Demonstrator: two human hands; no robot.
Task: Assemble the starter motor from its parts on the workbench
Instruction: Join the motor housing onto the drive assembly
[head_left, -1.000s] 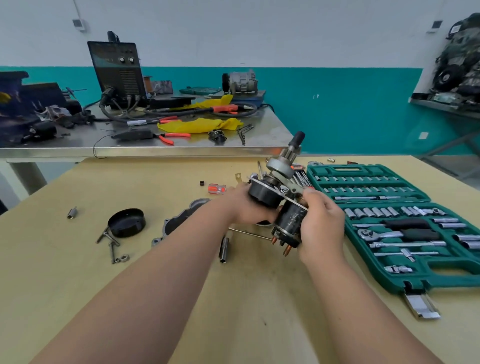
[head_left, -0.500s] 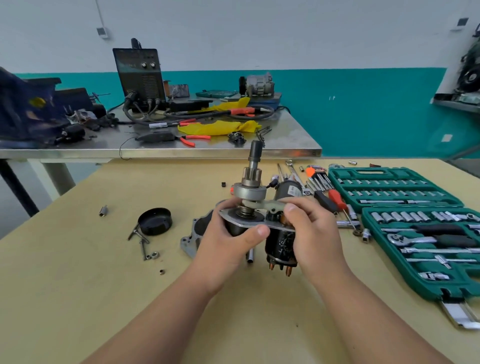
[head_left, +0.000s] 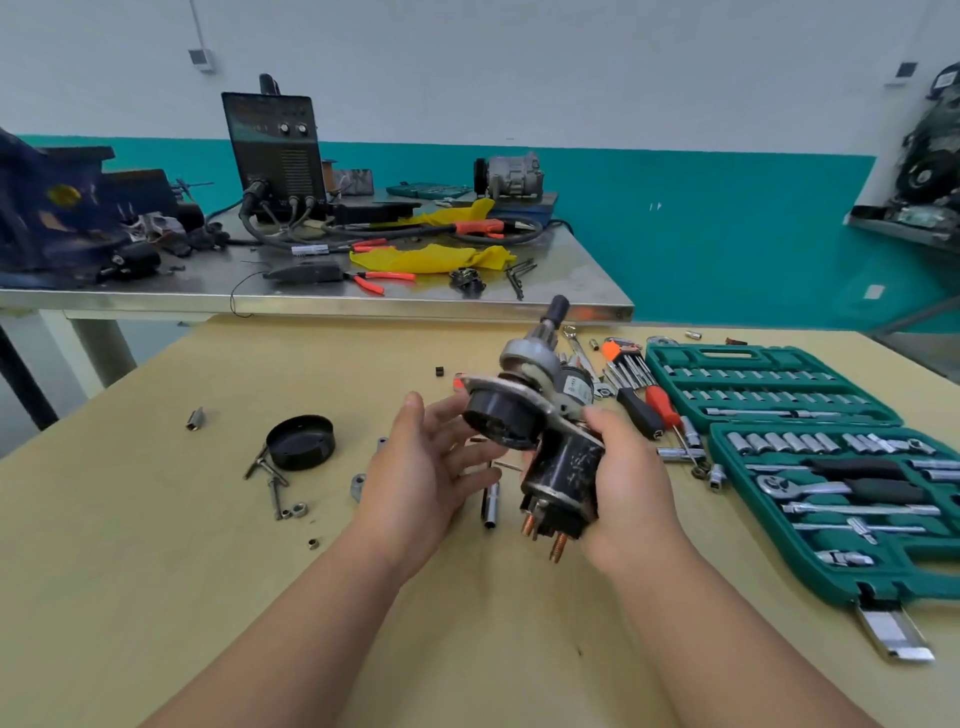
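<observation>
Bare forearms, bare left hand (head_left: 431, 475), bare right hand (head_left: 636, 488).

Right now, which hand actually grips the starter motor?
The right hand, its fingers curled round the starter motor; the left hand lies open beside it with straight fingers.

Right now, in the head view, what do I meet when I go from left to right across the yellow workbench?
Small metal sleeve → black round cap → left hand → starter motor assembly → right hand → green socket set case.
</observation>
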